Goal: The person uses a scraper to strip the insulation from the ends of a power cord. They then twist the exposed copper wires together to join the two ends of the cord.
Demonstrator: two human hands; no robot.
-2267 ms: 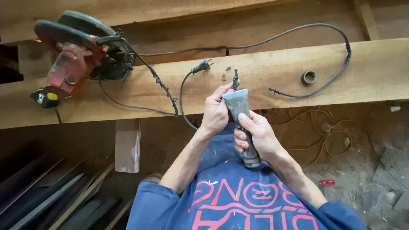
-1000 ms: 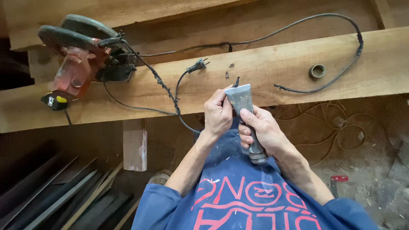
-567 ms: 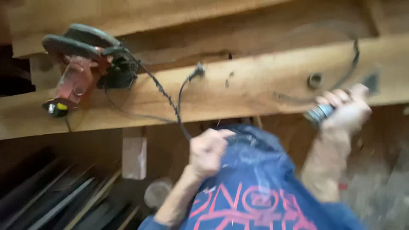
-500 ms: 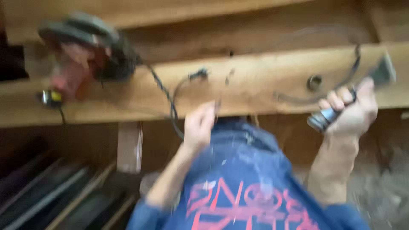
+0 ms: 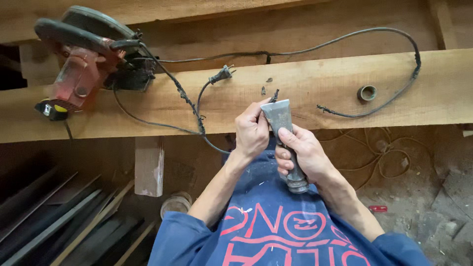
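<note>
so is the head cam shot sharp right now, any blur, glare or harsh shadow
Head view: sharp, no motion blur; chisel, both hands and the circular saw read crisply. Soft, even daylight, no glare, even on the chisel's blade. Darkest area is under the plank at lower left, where detail fades.

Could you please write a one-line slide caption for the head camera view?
Right hand grips a wide chisel against a cable end pinched by the left hand, above a wooden beam.

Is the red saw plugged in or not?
Not plugged in. The black plug lies loose on the wooden beam, prongs bare, on a cord running toward the red circular saw. No socket is in view.
</note>
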